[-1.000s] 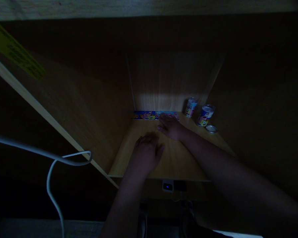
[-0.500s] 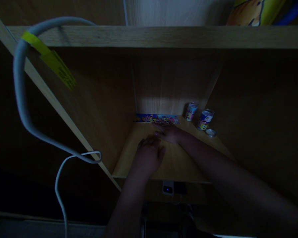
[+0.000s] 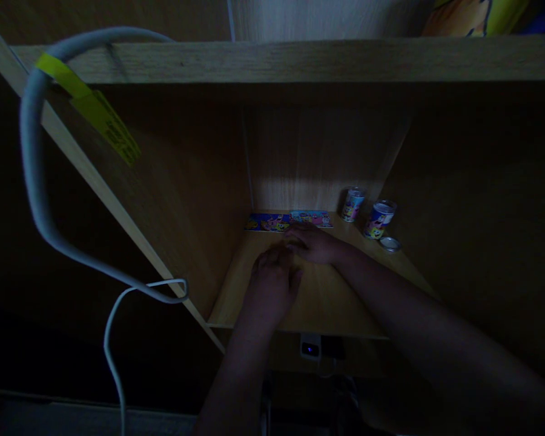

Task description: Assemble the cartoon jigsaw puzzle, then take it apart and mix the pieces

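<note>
Two flat cartoon-printed strips lie end to end at the back of the wooden shelf (image 3: 331,297). The dark blue strip (image 3: 267,223) is on the left, slightly nearer to me than the light blue strip (image 3: 315,218). My right hand (image 3: 315,243) is low over the shelf, its fingers bent and apart, their tips close to where the strips meet. Whether they touch a strip is hard to see in the dim light. Nearer to me, my left hand (image 3: 273,284) hovers or rests palm down, thumb apart from loosely bent fingers, holding nothing visible.
Two cartoon-printed cans, one at the back (image 3: 353,204) and one nearer (image 3: 379,219), stand at the right, beside a round metal lid (image 3: 389,244). A grey cable (image 3: 34,163) with a yellow tag (image 3: 104,124) loops at left. Below sits a small device (image 3: 310,348).
My right hand has drawn back slightly from the strips, its fingers more bent. The dark blue strip has come a little nearer, out of line with the light blue one. My left hand barely moved.
</note>
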{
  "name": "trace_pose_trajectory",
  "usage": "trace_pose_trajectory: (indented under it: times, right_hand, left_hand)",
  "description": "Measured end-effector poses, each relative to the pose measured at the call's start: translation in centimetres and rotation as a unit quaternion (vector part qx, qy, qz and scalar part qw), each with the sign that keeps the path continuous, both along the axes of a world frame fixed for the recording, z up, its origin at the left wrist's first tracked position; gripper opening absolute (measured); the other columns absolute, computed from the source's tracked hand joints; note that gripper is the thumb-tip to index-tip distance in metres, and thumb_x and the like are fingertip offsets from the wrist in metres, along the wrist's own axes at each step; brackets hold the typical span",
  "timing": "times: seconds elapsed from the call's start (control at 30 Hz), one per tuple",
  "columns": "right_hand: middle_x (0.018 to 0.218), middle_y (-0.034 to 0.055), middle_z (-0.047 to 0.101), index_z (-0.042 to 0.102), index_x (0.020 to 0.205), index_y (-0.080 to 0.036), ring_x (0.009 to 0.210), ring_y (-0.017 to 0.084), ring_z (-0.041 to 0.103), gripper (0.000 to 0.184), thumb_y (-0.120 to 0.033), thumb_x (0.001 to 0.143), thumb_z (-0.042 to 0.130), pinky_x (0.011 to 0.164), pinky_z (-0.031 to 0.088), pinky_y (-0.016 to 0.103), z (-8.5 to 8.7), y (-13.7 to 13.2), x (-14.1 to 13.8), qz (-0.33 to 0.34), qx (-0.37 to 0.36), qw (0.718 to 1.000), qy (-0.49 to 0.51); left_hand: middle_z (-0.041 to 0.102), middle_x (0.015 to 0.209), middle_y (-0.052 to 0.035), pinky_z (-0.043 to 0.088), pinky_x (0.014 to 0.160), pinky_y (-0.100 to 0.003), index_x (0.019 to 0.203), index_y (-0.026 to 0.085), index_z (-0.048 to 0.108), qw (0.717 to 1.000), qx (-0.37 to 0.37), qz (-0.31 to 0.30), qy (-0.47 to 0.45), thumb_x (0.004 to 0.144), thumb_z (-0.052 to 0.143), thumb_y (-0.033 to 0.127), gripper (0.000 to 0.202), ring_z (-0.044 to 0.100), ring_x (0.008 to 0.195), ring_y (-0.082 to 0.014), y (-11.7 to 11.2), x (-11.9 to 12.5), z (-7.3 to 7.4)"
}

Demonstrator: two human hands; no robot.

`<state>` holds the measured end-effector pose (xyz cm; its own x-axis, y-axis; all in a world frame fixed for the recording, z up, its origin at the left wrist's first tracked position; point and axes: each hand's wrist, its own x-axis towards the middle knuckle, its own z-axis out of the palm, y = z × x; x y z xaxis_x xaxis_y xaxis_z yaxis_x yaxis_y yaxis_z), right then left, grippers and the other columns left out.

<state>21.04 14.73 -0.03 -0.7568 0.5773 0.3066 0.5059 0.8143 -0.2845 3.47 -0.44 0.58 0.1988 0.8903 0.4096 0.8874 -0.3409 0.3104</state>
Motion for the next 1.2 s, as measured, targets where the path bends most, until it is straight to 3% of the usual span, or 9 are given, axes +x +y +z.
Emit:
trace_pose_trajectory:
  times: [0.13, 0.3, 0.43, 0.53, 0.63, 0.83, 1.03, 1.2]
  right_hand:
    - [0.108, 0.0087, 0.078, 0.073, 0.107, -0.022, 0.103, 0.022, 0.071, 0.04, -0.048, 0.111, 0.043, 0.095, 0.054, 0.035, 1.0, -0.6, 0.2, 0.004, -0.041, 0.999, 0.032]
    - [0.097, 0.005, 0.08, 0.072, 0.095, -0.022, 0.094, 0.021, 0.074, 0.054, -0.053, 0.113, 0.032, 0.09, 0.056, 0.033, 1.6, -1.3, 1.1, -0.006, -0.108, 0.989, 0.099]
    - [0.096, 0.0085, 0.079, 0.074, 0.096, -0.021, 0.093, 0.024, 0.074, 0.063, -0.056, 0.114, 0.025, 0.089, 0.055, 0.033, 2.2, -0.6, 2.3, -0.144, -0.013, 0.985, 0.092]
    - [0.114, 0.0172, 0.078, 0.076, 0.115, -0.017, 0.108, 0.028, 0.073, 0.067, -0.053, 0.114, 0.02, 0.101, 0.052, 0.037, 2.4, 0.3, 3.4, -0.263, 0.07, 0.961, 0.051]
    - [0.122, 0.0226, 0.075, 0.072, 0.129, -0.013, 0.117, 0.031, 0.07, 0.07, -0.057, 0.113, 0.02, 0.107, 0.051, 0.042, 1.6, 1.1, 4.2, -0.323, 0.065, 0.944, -0.01]
    - [0.132, 0.0216, 0.075, 0.072, 0.136, -0.017, 0.13, 0.034, 0.066, 0.069, -0.061, 0.111, 0.026, 0.115, 0.047, 0.048, -0.2, 2.0, 4.3, -0.26, 0.029, 0.963, -0.063]
    - [0.151, 0.019, 0.065, 0.062, 0.15, -0.012, 0.143, 0.03, 0.059, 0.073, -0.061, 0.112, 0.025, 0.123, 0.043, 0.043, -0.5, 2.0, 3.0, -0.185, 0.009, 0.982, -0.042]
    - [0.145, 0.0176, 0.07, 0.071, 0.136, -0.014, 0.138, 0.029, 0.063, 0.063, -0.055, 0.114, 0.028, 0.121, 0.044, 0.042, -0.6, 1.7, 2.0, -0.126, -0.01, 0.991, -0.032]
  left_hand:
    - [0.059, 0.154, -0.0199, 0.04, 0.125, -0.057, 0.145, 0.015, 0.059, 1.0, 0.014, 0.019, 0.01, 0.103, 0.064, 0.031, 0.045, 0.052, 0.147, -0.0354, 0.0, 0.0, -0.3]
    - [0.058, 0.156, -0.0233, 0.039, 0.123, -0.06, 0.15, 0.012, 0.054, 0.998, 0.019, 0.063, 0.025, 0.103, 0.063, 0.038, 0.054, 0.051, 0.148, -0.04, 0.2, 0.0, -1.0]
    - [0.066, 0.146, -0.0205, 0.047, 0.114, -0.057, 0.145, 0.015, 0.062, 0.997, 0.008, 0.065, 0.045, 0.106, 0.06, 0.038, 0.045, 0.062, 0.133, -0.0376, 0.1, 0.1, -0.6]
    - [0.072, 0.134, -0.0155, 0.052, 0.103, -0.057, 0.131, 0.021, 0.071, 0.996, 0.001, 0.064, 0.058, 0.106, 0.06, 0.036, 0.031, 0.066, 0.121, -0.0373, 0.1, 0.1, -0.2]
    - [0.073, 0.129, -0.0113, 0.053, 0.098, -0.056, 0.122, 0.025, 0.076, 0.998, 0.002, 0.035, 0.057, 0.105, 0.063, 0.035, 0.023, 0.066, 0.118, -0.0365, 0.1, 0.2, 0.1]
    - [0.075, 0.123, -0.0063, 0.054, 0.101, -0.048, 0.113, 0.028, 0.08, 0.998, -0.007, -0.059, 0.032, 0.105, 0.065, 0.03, 0.017, 0.069, 0.113, -0.0289, -0.1, 0.3, 0.4]
    - [0.074, 0.124, -0.0058, 0.054, 0.101, -0.047, 0.117, 0.029, 0.078, 0.997, -0.01, -0.069, 0.026, 0.103, 0.068, 0.028, 0.018, 0.068, 0.113, -0.0286, -0.1, 0.3, 0.4]
    - [0.074, 0.122, -0.0061, 0.053, 0.099, -0.047, 0.116, 0.026, 0.077, 0.997, -0.005, -0.067, 0.032, 0.103, 0.068, 0.028, 0.016, 0.068, 0.112, -0.0292, -0.1, 0.4, 0.3]
